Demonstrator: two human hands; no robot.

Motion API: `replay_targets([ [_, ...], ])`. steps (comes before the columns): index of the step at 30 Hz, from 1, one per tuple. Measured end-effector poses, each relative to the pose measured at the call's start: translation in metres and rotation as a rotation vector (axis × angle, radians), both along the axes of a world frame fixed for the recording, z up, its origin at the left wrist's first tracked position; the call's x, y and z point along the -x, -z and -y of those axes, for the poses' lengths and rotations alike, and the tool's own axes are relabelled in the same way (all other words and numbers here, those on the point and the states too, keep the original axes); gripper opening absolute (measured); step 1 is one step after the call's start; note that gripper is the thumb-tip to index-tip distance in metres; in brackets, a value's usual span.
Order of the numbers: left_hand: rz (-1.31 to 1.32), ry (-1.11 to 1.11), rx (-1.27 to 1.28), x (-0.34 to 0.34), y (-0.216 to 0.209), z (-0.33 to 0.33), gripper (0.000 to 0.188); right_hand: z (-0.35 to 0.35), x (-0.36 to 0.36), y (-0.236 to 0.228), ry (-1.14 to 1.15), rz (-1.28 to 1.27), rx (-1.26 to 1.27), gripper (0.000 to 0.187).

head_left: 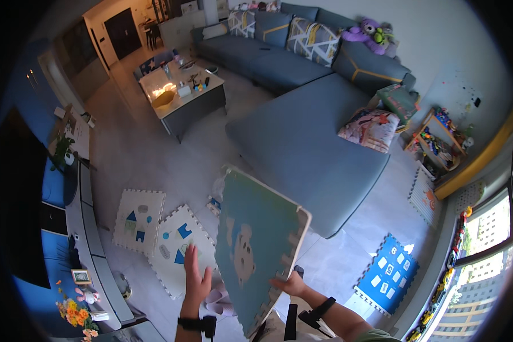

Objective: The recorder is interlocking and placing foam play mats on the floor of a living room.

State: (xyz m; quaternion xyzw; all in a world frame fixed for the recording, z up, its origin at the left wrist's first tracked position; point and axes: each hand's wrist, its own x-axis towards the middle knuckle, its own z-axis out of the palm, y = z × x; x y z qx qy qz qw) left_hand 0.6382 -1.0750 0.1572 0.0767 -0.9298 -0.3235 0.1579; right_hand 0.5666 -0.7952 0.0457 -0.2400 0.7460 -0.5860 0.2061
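Note:
A large foam floor mat tile (265,219), teal with a pale bear picture and jigsaw-toothed edges, stands tilted up before me. It looks thick, perhaps several tiles together. My right hand (290,283) grips its right edge near the bottom, fingers wrapped over the teeth. Left of the tile, my left hand (195,279) is raised with fingers stretched out and apart, holding nothing. Beyond that hand, two white foam tiles with blue shapes lie on the floor: a nearer one (171,271) and a farther one (137,199). Light purple slippers (219,305) show partly behind the tile.
A blue tile (376,296) lies on the right, and a striped tile (422,182) sits by the window wall. The grey-blue sofa (302,131) spans the back right. A low table (194,105) stands far left of it; a TV cabinet (97,239) lines the left.

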Motion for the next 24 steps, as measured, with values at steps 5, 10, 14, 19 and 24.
replay_targets([
  [5, -0.186, 0.335, 0.074, 0.071, -0.123, -0.012, 0.064, -0.022, 0.009, -0.106, 0.074, 0.130, 0.054, 0.020],
  [10, -0.412, 0.548, 0.218, 0.097, -0.210, -0.073, 0.067, -0.071, -0.004, -0.202, 0.101, -0.139, -0.091, 0.021],
  [14, -0.591, 0.584, 0.236, 0.078, -0.225, -0.095, 0.068, -0.089, -0.050, -0.220, 0.256, -0.268, -0.128, 0.022],
  [19, -0.340, 0.611, -0.140, 0.069, -0.155, -0.090, 0.051, -0.138, -0.094, -0.213, 0.389, -0.355, -0.241, 0.019],
  [24, -0.177, 0.604, -0.287, 0.036, -0.100, -0.143, 0.055, -0.192, -0.133, -0.195, 0.432, -0.372, -0.418, 0.021],
])
